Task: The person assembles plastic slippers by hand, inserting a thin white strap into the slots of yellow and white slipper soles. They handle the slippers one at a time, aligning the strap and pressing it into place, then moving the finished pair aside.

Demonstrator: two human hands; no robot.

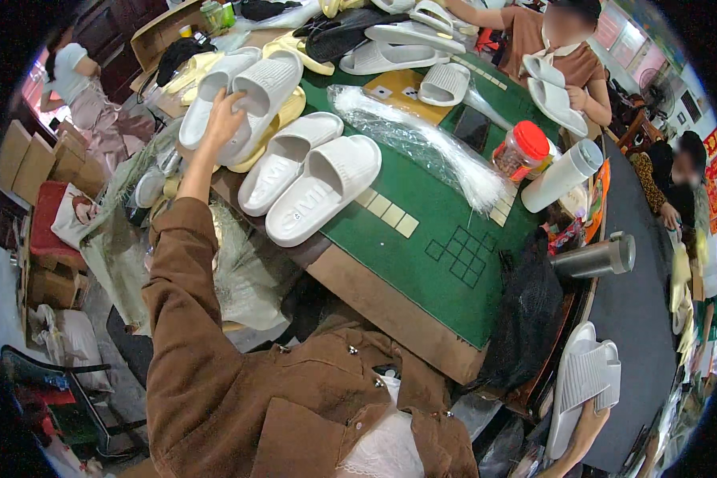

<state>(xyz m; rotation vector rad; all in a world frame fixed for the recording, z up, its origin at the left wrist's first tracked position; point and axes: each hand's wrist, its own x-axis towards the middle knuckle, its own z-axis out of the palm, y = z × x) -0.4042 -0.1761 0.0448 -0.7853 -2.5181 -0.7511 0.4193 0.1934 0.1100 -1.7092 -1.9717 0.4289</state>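
Observation:
My left hand (225,119) reaches to the far left of the table, its fingers closed on a pale grey slide sandal (269,80) that lies beside its mate (209,92). Down at the lower right, my right hand (593,421) grips a pale grey pair of slides (585,374) by the sole end, straps turned upward. Between my hands, nearer the left one, another grey slide (327,191) rests on the table corner against a matching slide (285,163). A pale yellow slide (283,119) is partly hidden under the sandals at my left hand.
A bundle of clear plastic ties (422,147) lies across the green table mat (422,255). Beyond it stand a red-lidded jar (522,151), a white bottle (563,177) and a steel flask (593,256). Across the table a person (558,56) holds grey slides. A black bag (526,311) hangs at the edge.

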